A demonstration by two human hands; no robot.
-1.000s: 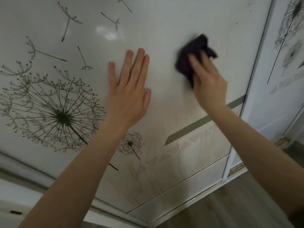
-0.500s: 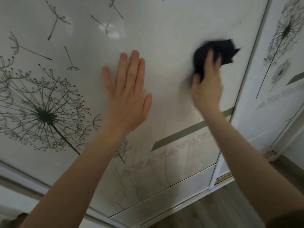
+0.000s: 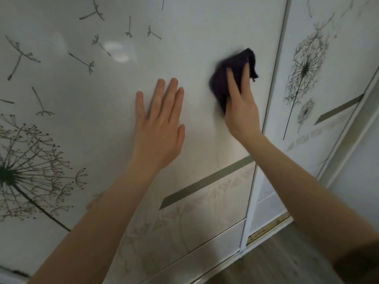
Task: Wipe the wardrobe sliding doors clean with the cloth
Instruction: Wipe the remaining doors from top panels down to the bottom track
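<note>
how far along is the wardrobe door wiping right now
Midway, at a guess. In hand: the right hand presses the dark cloth onto the left door near its right edge, while the left hand lies flat on the panel. Done: nothing shows clearly which parts are already wiped. Left: faint brownish streaks remain low on this door, and the right door has no cloth on it.
</note>
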